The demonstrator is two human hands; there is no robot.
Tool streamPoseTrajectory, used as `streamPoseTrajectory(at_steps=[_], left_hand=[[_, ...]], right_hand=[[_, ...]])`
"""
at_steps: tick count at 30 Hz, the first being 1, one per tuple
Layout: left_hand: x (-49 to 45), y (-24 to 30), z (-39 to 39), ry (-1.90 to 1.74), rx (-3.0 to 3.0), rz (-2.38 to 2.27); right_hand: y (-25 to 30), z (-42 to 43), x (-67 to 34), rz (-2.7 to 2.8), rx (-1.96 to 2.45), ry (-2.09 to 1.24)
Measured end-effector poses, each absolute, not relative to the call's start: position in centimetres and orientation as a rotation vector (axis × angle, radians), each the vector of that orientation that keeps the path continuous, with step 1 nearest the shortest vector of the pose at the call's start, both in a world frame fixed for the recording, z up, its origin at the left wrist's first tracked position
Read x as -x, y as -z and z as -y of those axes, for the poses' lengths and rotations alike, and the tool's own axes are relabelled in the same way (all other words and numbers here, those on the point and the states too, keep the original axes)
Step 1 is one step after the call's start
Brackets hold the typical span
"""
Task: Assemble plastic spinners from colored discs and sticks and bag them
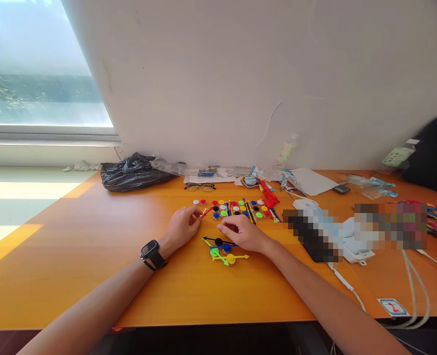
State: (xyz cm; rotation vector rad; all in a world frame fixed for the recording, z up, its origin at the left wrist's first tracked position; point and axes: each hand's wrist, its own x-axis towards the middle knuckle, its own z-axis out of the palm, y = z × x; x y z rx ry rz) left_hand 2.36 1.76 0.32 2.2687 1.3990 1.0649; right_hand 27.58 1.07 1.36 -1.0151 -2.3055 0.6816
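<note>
The left hand (pixel 183 228) pinches 1 red stick (pixel 207 212) at the near-left edge of the loose discs and sticks (pixel 240 207) on the orange table (pixel 92 256), while the right hand (pixel 243 232) rests just right of it, fingers curled so I cannot tell what they grip, touching the far side of the joined assembly (pixel 222 250).

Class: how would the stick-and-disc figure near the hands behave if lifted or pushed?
The figure looks like thin plastic, probably light. Sticks seem plugged into discs, so joints may swivel or separate. Lying flat on the table, it likely slides.
</note>
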Motion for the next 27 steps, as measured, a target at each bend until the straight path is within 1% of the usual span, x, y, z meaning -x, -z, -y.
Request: streamPoseTrajectory(at_steps=[3, 6, 10, 16, 20, 24, 27], left_hand=[[-2.6, -0.5, -1.7, -1.225, -2.195, -1.356], [-2.9, -0.7, -1.5, -1.329, -2.124, -1.163], [-3.5, -0.8, -0.9, -1.284, -2.041, -0.937], [-3.9, -1.2, -0.3, -1.295, -1.832, -0.865], [-2.9, -2.1, -0.8, -1.181, -1.986, -0.988], [-1.2, -1.5, -3.2, -1.149, -2.116, -1.398], [-0.7, -0.7, -4.9, -0.959, -2.251, -1.523]], right_hand=[[-1.5, -0.8, -27.5, 2.258, 1.026, -0.654], [-1.7, -0.5, -27.5, 2.195, 1.017, -0.638], [-1.8, -0.3, -27.3, 2.162, 1.021, -0.6], [-1.1, -0.8, -27.0, 2.082, 1.075, -0.416], [-0.9, -1.3, -27.3, 1.893, 1.093, -0.358], [-1.5, -1.6, -27.8, 1.769, 1.101, -0.361], [-1.6, -1.6, -27.9, 1.751, 1.098, -0.414]])
